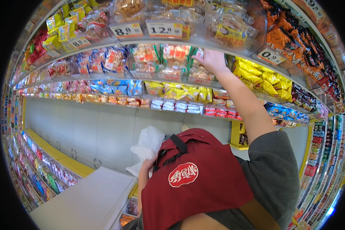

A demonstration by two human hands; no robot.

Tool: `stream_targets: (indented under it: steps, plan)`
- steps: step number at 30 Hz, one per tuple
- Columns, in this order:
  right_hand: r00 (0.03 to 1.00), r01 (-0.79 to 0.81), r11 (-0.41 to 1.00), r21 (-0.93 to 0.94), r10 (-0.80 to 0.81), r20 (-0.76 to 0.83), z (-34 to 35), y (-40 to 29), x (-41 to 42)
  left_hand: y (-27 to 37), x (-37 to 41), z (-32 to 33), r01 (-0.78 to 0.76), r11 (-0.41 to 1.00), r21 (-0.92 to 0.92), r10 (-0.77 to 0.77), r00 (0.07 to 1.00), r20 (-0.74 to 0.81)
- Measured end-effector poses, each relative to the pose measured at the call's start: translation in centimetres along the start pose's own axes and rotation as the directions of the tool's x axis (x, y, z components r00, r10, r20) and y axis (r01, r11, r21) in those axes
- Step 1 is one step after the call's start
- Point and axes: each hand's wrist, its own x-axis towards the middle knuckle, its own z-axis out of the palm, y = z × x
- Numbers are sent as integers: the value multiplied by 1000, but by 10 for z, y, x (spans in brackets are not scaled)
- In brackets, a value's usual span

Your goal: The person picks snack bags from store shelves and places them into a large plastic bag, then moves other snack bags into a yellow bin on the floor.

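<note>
My right hand (pixel 214 61) reaches into a shelf bin of clear snack packets with green edges (pixel 176 53), its thumb pointing left beside a packet; the fingertips are hidden under the shelf above, so its grip cannot be told. Low at my left side, my left hand (pixel 149 163) holds a crumpled white plastic bag (pixel 148 142) by its lower part, in front of my red apron (pixel 207 161). Yellow chip bags (pixel 261 76) lie just right of my right forearm, and blue-edged snack packets (pixel 113 59) fill a bin farther left.
The upper shelf edge (pixel 187 41) with price tags runs above my right hand. Below are rows of yellow packets (pixel 187 92) and blue packets (pixel 118 87). A white flat-topped surface (pixel 86 198) stands at lower left, near a low yellow ledge (pixel 57 152). More stocked shelves (pixel 316 161) line the right.
</note>
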Motion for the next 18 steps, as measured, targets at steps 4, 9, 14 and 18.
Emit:
stream_targets:
  steps: [4,9,14,18]
  plan:
    - [1000,-22,998,-57,22,-6,1,1,-3,-1,-4,26,173,952,251,-125,973,-195]
    - [986,-128,991,-46,132,100,-37,-18,-16,12,-30,25,317,778,543,-107,918,-383]
    - [987,32,951,306,18,-159,-74,-77,-94,25,-56,10,-128,705,698,356,915,-191]
    - [858,-14,783,622,-311,410,-62,-159,-221,60,-84,17,-329,872,362,324,943,76]
